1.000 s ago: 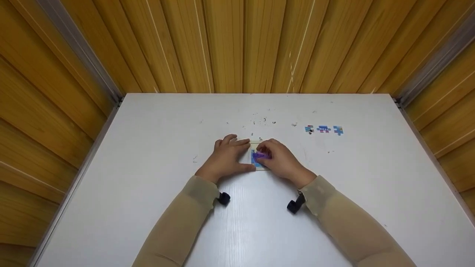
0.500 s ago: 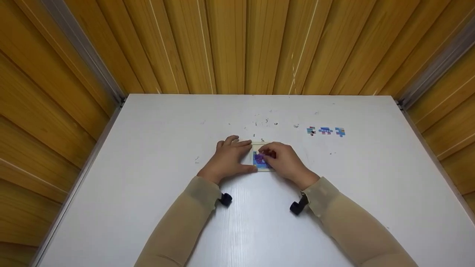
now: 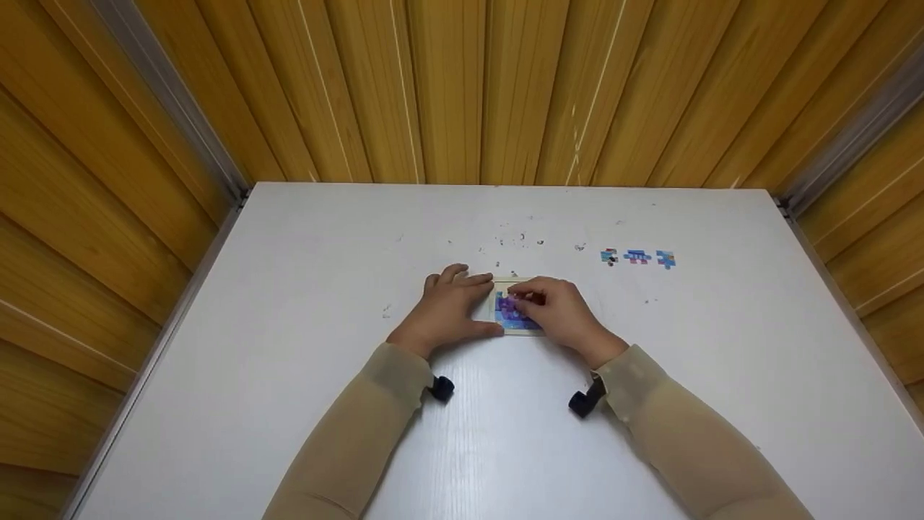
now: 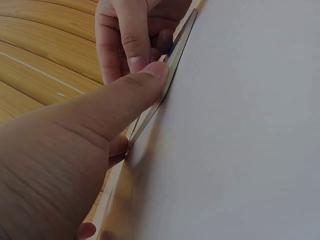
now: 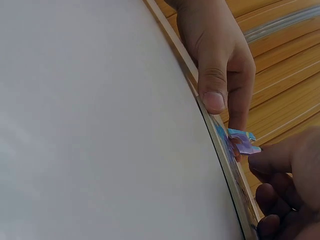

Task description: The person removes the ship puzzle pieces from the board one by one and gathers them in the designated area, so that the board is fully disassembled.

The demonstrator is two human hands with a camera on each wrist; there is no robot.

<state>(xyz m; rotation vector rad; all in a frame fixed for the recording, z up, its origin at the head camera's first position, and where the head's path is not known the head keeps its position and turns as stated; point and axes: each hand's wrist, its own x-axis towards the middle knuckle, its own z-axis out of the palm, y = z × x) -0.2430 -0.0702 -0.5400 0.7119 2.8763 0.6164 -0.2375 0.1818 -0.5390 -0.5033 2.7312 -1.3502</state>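
A small jigsaw tray with a pale rim lies on the white table, its lower part filled with blue and purple picture pieces. At its left side my left hand spreads thumb and forefinger nearly straight, their tips touching the near and far left corners. My right hand is over the tray's right part, covering it. Between its thumb and fingers it pinches a purple and light-blue jigsaw piece, tilted above the tray in the right wrist view. Whether that piece touches the tray cannot be told.
Three loose jigsaw pieces lie in a row at the back right: one with red and teal, a blue and pink one, and a blue one. Small dark marks dot the white table. Yellow wood-pattern panels stand behind.
My right hand has shifted slightly at the tray, and more of the purple picture shows beside its fingers. My left hand keeps its place at the tray's left corners. The view has shifted slightly.
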